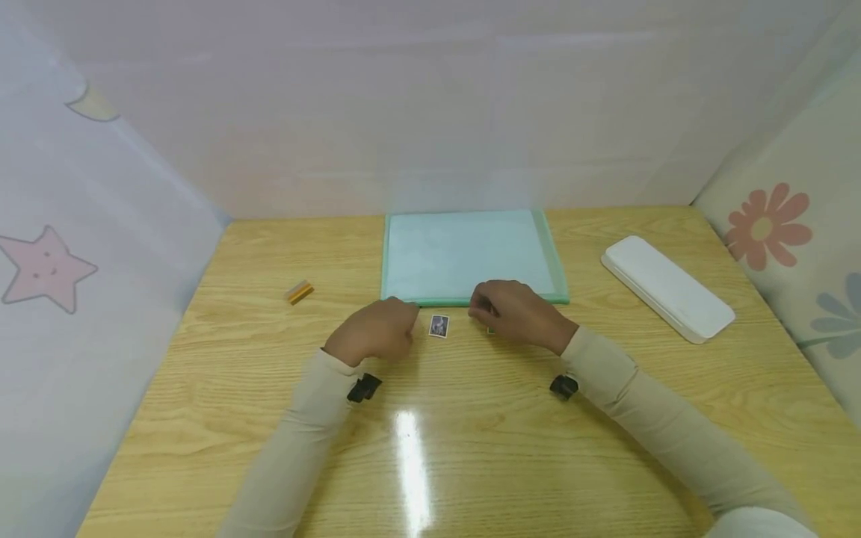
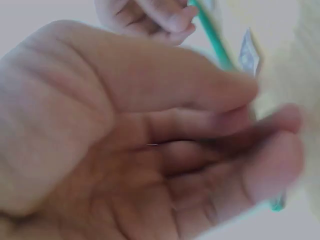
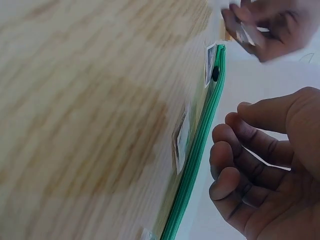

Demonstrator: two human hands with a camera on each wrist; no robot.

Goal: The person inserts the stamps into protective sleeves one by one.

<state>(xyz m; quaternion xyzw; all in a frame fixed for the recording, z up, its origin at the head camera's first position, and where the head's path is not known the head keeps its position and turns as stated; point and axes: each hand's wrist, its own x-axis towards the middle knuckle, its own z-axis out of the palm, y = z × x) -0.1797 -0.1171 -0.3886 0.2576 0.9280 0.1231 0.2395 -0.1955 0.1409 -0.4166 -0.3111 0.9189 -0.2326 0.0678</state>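
Observation:
My left hand (image 1: pixel 378 330) is over the table at the near left corner of a clear zip pouch (image 1: pixel 471 250) with green edging. Its fingers are loosely bent, and I see nothing held in the blurred left wrist view. A small white-bordered picture, like a stamp (image 1: pixel 439 326), lies between my hands. Under my right hand (image 1: pixel 518 312) a second stamp (image 1: pixel 490 330) is mostly hidden. The right wrist view shows another stamp (image 3: pixel 209 65) beside the zip's black pull (image 3: pixel 215 74), near my left hand. My right hand's fingers hang half curled, holding nothing.
A small stack of orange, brown and grey strips (image 1: pixel 299 292) lies to the left on the wooden table (image 1: pixel 484 448). A white oblong case (image 1: pixel 668 288) stands at the right. Fabric walls (image 1: pixel 430 112) close off the back and sides.

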